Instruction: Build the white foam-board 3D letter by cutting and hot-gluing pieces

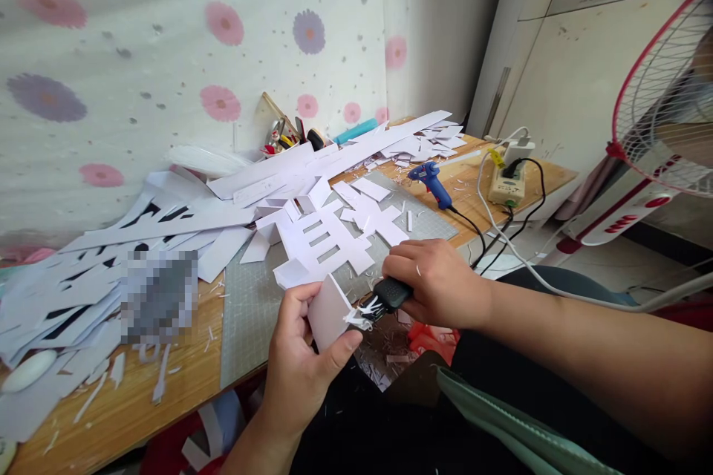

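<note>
My left hand (306, 356) grips a small white board piece (330, 312) between thumb and fingers, tilted up over the table's front edge. My right hand (431, 282) is wrapped round a black-handled tool (393, 293), whose exact kind I cannot make out. Its dark front end points at the right edge of the board piece, and curled white shavings (361, 315) cluster there. Just beyond my hands, a white cut-out board with slots (334, 237) lies on the grey cutting mat (245, 334), and small folded white pieces stand at its left.
A blue glue gun (431, 179) lies at the mat's far right, its cord running toward a power strip (508, 182). White board scraps (139, 237) pile up at the left. A fan (668, 104) stands at the right. Scraps and a red bag (434, 341) lie below the edge.
</note>
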The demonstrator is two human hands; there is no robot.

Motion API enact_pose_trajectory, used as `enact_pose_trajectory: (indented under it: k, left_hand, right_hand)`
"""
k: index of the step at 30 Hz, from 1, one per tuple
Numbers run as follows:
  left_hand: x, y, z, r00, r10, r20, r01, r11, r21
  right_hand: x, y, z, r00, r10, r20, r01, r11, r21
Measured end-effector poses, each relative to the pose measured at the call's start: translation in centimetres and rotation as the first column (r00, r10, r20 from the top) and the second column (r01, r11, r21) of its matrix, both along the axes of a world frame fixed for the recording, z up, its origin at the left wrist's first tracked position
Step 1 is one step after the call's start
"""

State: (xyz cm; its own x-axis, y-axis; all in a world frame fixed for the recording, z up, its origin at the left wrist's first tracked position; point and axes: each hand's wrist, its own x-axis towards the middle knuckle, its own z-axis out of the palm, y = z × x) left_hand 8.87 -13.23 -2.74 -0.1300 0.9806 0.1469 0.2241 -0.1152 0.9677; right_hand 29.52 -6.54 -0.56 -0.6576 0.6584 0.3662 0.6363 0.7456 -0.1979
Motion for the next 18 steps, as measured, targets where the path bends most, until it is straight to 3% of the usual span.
enact_pose_trajectory:
  k: [4, 8, 18]
  left_hand:
    - [-0.2, -0.2, 0.6, 0.974, 0.144, -0.177, -0.134, 0.989, 0.068]
    - [-0.9, -0.2, 0.7, 0.933, 0.181, -0.311, -0.141, 0.979, 0.147]
    - [-1.3, -0.4, 0.9, 0.898, 0.202, -0.39, -0.14, 0.973, 0.182]
  right_hand:
    - [0.1, 0.1, 0.0, 0.999, -0.029, 0.024, 0.025, 0.989, 0.146]
    - [0.2, 0.1, 0.0, 0.999, -0.024, 0.027, 0.017, 0.973, 0.232]
    - [0.1, -0.2, -0.2, 0.999, -0.033, 0.015, 0.027, 0.959, 0.282]
